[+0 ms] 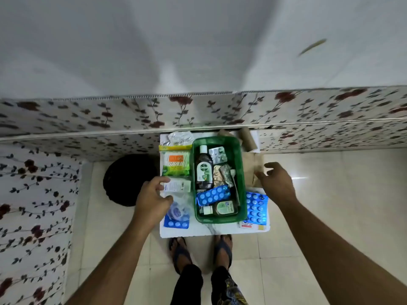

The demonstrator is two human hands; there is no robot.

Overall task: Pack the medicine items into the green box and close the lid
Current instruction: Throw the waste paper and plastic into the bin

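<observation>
The green box point(241, 172) stands open on a small white table point(187, 232). Inside lie a brown antiseptic bottle point(204, 170), a blue blister strip point(213, 195), a small pale bottle point(222, 208) and silver pill strips point(218, 154). Left of the box sit a pack of cotton buds point(175, 162), a white carton point(178, 186), a clear bag point(178, 209) and a blue strip point(176, 223). On the right lies another blue blister sheet point(256, 209). My left hand point(152, 200) hovers open by the white carton. Open too, my right hand point(276, 181) hangs over a brown paper piece point(253, 168).
A black round bin point(127, 179) stands on the tiled floor left of the table. A flower-patterned ledge point(198, 113) runs behind it. Cardboard rolls point(247, 138) stand behind the box. A small red-and-white carton point(248, 224) lies at the table's front right. My feet point(200, 249) are below.
</observation>
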